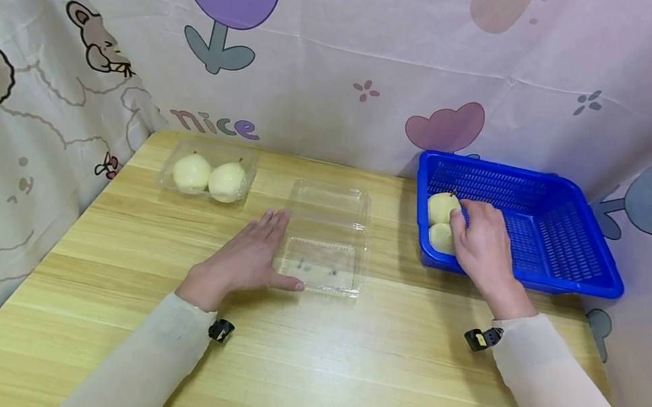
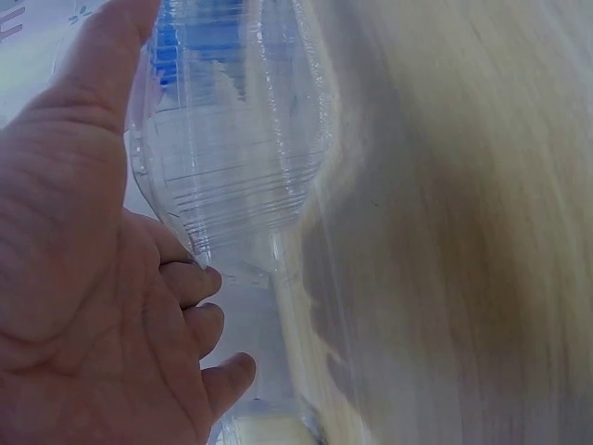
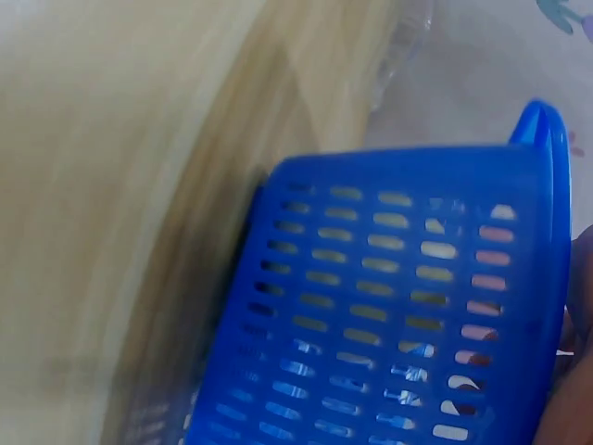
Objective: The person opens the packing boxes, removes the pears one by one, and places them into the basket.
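Observation:
In the head view my left hand (image 1: 249, 255) rests at the left side of a clear plastic clamshell box (image 1: 323, 264), thumb by its front edge. The box lies unfolded, lid away from me; the left wrist view shows the fingers beside its clear wall (image 2: 241, 176). My right hand (image 1: 484, 247) reaches over the front rim of a blue basket (image 1: 573, 281). Its thumb and forefinger are against two pale yellow pears, a rear one (image 1: 441, 208) and a front one (image 1: 441, 239). The other fingertips are hidden, and the basket wall (image 3: 371, 278) covers most of this hand in the right wrist view.
A second clear box (image 1: 210, 148) holding two pale pears (image 1: 192, 173) stands at the table's back left. The wooden table (image 1: 304, 377) meets a printed curtain (image 1: 331, 61) at the back. Both wrists wear small black cameras (image 1: 221, 330).

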Available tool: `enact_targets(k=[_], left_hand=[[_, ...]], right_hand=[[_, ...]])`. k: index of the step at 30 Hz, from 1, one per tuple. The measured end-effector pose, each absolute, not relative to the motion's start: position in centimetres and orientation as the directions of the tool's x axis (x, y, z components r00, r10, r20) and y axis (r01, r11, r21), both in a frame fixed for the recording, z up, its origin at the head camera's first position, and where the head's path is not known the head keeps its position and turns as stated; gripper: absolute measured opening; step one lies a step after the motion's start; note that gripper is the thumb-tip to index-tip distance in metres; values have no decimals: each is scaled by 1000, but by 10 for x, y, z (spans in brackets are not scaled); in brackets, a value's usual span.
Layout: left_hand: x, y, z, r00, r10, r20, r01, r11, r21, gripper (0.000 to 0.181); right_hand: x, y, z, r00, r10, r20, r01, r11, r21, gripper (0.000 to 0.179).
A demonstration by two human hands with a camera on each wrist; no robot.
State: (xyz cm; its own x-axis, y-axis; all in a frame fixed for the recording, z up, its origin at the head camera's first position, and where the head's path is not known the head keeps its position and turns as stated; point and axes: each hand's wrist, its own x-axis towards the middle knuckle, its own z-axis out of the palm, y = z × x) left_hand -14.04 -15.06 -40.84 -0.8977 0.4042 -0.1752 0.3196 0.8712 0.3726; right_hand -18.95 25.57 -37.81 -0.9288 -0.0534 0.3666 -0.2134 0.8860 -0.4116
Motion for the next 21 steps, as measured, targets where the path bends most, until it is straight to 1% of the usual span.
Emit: enact_targets(k=[6,14,21], left_hand=[[-137,-153,-406,-898,403,-175,319,872,370,138],[-132,-156,-405,-897,403,-181,320,876,362,140],[-126,-160,-400,-894,404,-194,324,881,345,139]], right_hand=[[-179,248,-386,-896,-110,431,-284,887,-364,44],[-172,243,-397,-818,-164,552,-369,885,-284,41],[-165,236,-405,-769,-282,574,-449,877,-170,43]])
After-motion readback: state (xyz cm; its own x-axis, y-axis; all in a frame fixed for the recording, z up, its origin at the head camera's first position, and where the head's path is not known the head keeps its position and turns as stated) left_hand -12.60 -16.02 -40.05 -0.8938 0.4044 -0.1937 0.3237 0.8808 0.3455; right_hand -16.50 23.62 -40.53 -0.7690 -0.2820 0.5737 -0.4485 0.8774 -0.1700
